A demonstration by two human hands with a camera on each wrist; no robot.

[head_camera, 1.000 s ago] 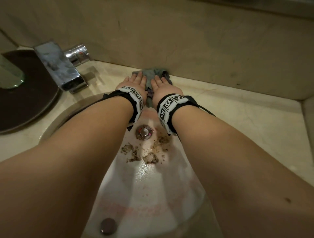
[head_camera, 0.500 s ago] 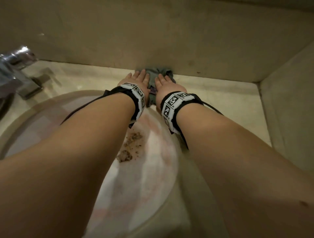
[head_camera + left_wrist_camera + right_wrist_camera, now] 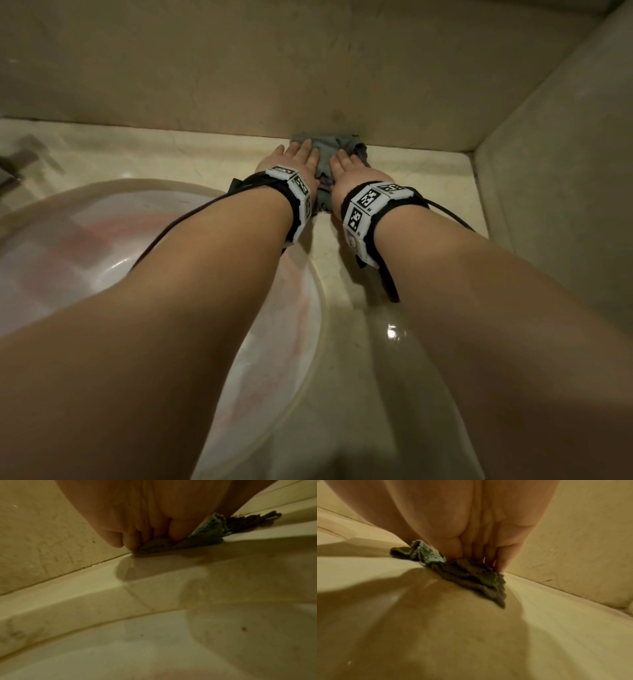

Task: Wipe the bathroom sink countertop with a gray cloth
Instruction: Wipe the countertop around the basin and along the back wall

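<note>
A crumpled gray cloth (image 3: 325,154) lies on the cream countertop (image 3: 428,192) against the back wall, right of the sink. My left hand (image 3: 296,159) and right hand (image 3: 352,168) lie side by side on it, fingers straight and pressing down. In the left wrist view the left fingertips (image 3: 130,543) push the cloth (image 3: 204,536) into the seam under the wall. The right wrist view has the right fingers (image 3: 488,553) flat on the bunched cloth (image 3: 471,574), whose folds stick out to either side. Most of the cloth is hidden under my palms.
The round white sink bowl (image 3: 171,260) with pinkish stains sits to the left under my left forearm. A beige back wall (image 3: 308,68) and a side wall (image 3: 565,171) meet in a corner just right of my hands. The wet countertop (image 3: 370,342) gleams in front.
Both hands have slid the cloth to the right along the back wall, toward the corner. The faucet, the drain and the brown dirt in the bowl have left the view.
</note>
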